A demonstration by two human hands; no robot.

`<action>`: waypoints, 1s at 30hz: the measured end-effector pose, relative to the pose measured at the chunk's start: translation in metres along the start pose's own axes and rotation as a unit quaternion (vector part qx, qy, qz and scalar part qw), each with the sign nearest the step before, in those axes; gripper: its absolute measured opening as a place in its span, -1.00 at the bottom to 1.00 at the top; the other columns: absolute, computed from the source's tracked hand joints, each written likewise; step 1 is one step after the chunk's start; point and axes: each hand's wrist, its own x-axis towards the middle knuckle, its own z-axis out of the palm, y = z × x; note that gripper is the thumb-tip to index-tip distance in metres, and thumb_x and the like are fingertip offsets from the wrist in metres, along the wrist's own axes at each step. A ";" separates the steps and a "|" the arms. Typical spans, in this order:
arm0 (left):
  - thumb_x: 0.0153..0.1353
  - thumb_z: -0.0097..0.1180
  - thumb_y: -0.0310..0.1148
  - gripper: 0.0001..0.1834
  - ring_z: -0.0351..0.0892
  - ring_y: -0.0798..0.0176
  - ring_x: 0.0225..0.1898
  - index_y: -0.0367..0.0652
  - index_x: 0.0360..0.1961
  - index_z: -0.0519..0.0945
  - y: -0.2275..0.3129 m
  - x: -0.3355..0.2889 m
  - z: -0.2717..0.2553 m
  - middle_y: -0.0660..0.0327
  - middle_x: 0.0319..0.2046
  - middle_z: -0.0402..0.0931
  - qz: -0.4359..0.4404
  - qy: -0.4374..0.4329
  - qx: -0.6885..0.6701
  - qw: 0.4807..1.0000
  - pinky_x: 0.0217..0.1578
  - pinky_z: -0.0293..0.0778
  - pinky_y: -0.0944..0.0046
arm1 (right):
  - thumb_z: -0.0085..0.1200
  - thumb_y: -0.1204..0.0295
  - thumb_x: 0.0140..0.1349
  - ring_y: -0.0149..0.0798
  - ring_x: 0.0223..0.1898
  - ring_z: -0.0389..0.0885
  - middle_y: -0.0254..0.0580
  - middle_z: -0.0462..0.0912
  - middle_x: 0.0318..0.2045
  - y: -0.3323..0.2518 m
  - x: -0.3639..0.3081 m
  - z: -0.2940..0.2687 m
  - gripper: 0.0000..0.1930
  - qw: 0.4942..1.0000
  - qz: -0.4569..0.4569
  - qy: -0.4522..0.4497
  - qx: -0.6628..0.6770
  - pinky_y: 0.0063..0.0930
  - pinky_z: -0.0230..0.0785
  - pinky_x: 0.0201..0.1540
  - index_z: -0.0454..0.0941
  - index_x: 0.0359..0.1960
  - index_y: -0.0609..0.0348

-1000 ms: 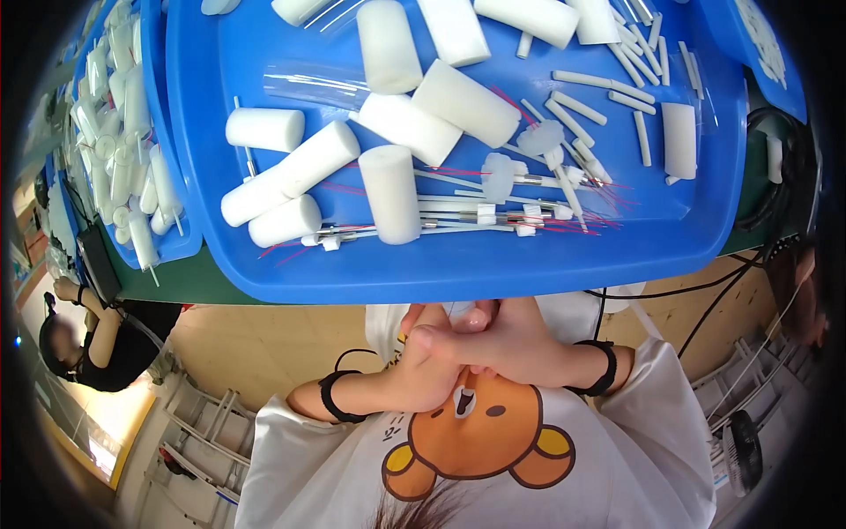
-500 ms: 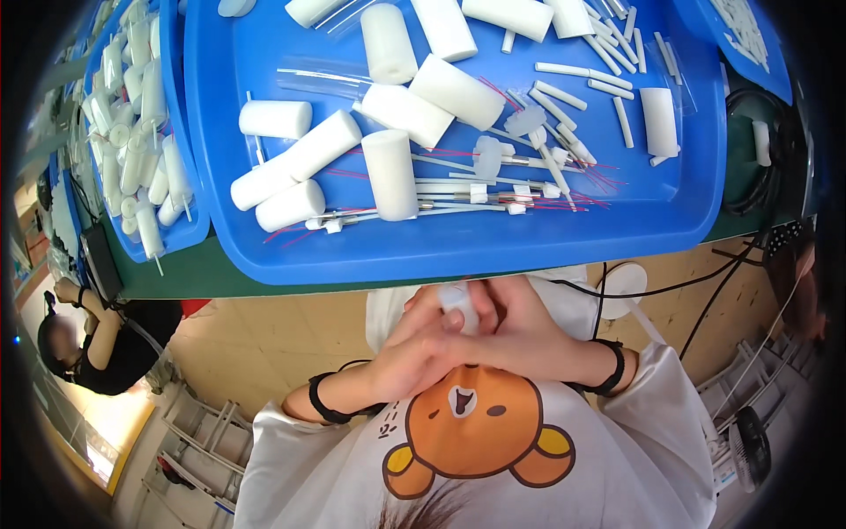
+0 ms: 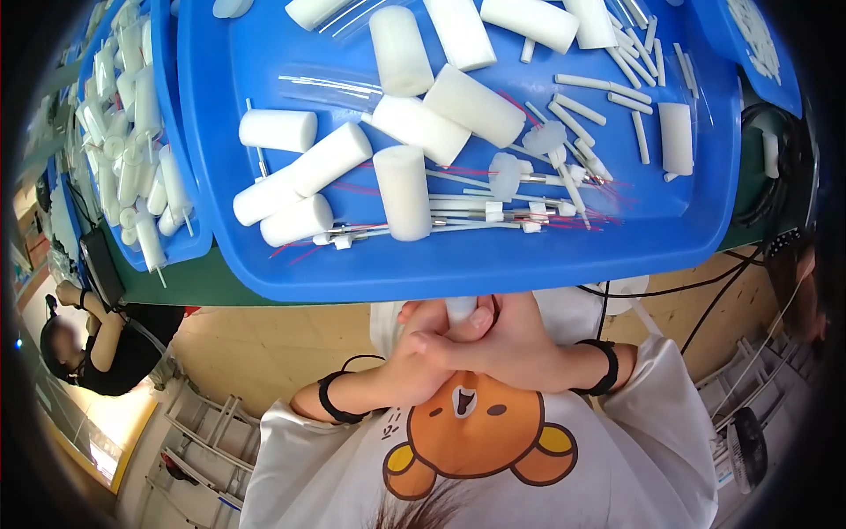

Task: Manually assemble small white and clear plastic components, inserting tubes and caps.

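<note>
My left hand and my right hand are clasped together in front of my shirt, just below the near edge of a large blue tray. Between them they grip a whitish cylindrical piece. Only a short part of it shows between the thumbs and fingers; the rest is hidden. In the tray lie several thick white foam cylinders. Thin parts with red wires sit beside them, along with short white tubes and clear plastic tubes.
A smaller blue tray of assembled white cylinders stands to the left. Another blue tray with thin white sticks is at the far right, near coiled black cable. A person sits at the left. Cables hang below the green table.
My view has shifted slightly, so the tray sits lower in the picture. Both hands stay clasped on the whitish piece; my fingers have shifted and less of it shows.
</note>
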 end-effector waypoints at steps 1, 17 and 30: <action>0.35 -0.08 -0.15 -0.72 0.37 0.53 -0.37 -0.17 -0.24 0.39 0.000 0.000 -0.001 0.33 -0.42 0.40 0.004 -0.008 0.008 1.000 -0.36 0.32 0.46 | 0.35 0.42 -0.06 -0.45 -0.27 0.46 -0.30 0.49 -0.31 0.002 0.000 0.000 -0.52 1.000 0.005 0.013 -0.010 -0.54 0.34 -0.26 0.39 -0.12 0.26; 0.21 0.08 -0.38 -0.62 0.35 0.48 -0.33 -0.25 0.02 0.33 0.090 -0.057 -0.034 0.28 -0.30 0.35 -0.008 -0.009 0.038 0.999 -0.36 0.32 0.47 | 0.03 0.26 0.29 -0.33 -0.09 0.54 -0.17 0.57 -0.23 -0.026 -0.009 -0.004 -0.61 0.981 0.123 -0.097 0.117 -0.45 0.41 -0.02 0.37 -0.03 0.36; 0.28 -0.16 -0.40 -0.48 0.51 0.12 -0.05 -0.35 0.25 0.17 0.143 -0.057 -0.053 -0.19 0.11 0.33 0.428 0.407 0.240 0.771 0.08 0.34 0.16 | -0.02 0.34 0.30 -0.43 -0.29 0.55 -0.23 0.58 -0.39 -0.035 -0.015 0.015 -0.79 0.988 0.096 -0.117 -0.012 -0.57 0.39 -0.22 0.45 -0.20 0.26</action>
